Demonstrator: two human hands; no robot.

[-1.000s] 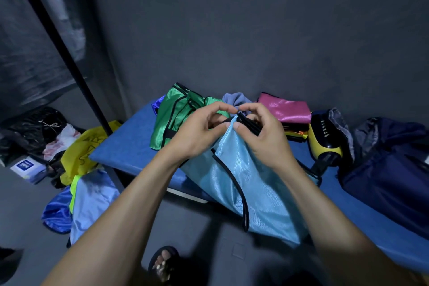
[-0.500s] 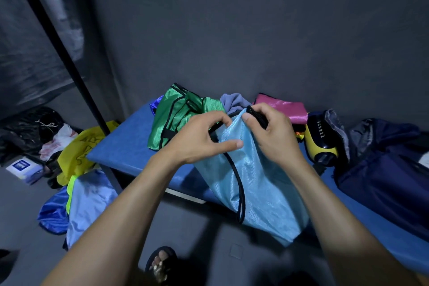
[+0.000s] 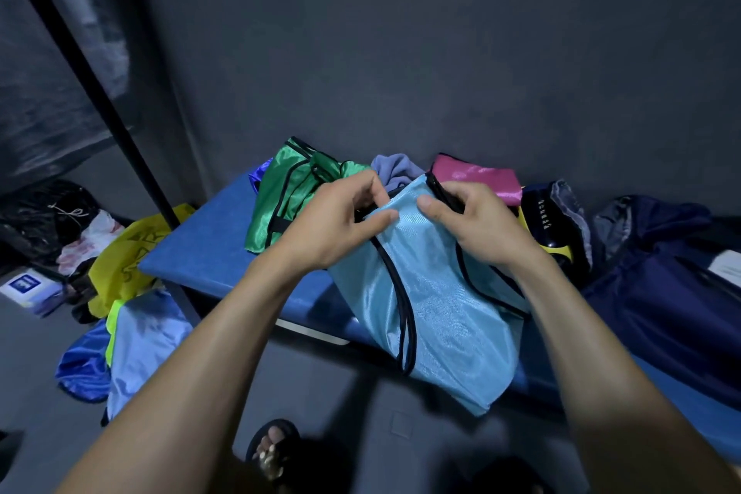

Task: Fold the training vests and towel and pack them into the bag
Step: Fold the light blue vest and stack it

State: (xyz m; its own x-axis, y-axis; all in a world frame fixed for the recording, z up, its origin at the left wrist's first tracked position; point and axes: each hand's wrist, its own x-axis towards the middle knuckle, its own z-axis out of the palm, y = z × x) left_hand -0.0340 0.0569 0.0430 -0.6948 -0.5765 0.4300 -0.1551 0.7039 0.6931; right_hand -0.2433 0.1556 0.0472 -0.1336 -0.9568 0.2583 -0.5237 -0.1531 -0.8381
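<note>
Light-blue vest [image 3: 433, 293]: shiny fabric with black piping, held up over the front edge of the blue mat [image 3: 208, 249]; lower part hangs down past the mat edge toward the floor.
Left hand [image 3: 341, 221]: grips the vest's top edge at its left side, thumb laid flat on the front of the cloth, fingers curled behind it.
Right hand [image 3: 477, 221]: pinches the top edge at the right, thumb on the front face, fingers wrapped over the black-trimmed rim.
Hand spacing: close together, thumbs nearly meeting on the cloth.
Green vest [image 3: 288, 201]: crumpled on the mat, just behind and left of the left hand; black trim visible.
Grey-blue towel [image 3: 395, 168]: bunched against the wall, between the green vest and the pink vest [image 3: 477, 176].
Pink vest: lies flat, appears folded, at the back of the mat.
Yellow-black item [image 3: 549, 225]: right of the right hand; cannot tell what it is.
Navy bag [image 3: 661, 277]: slumped on the mat's right end, well apart from the held vest.
Floor, left: yellow cloth [image 3: 120, 265], pale-blue cloth [image 3: 144, 341], dark-blue cloth [image 3: 80, 365] in a loose heap.
Foot: sandalled toes [image 3: 272, 449] at the bottom of the view.
</note>
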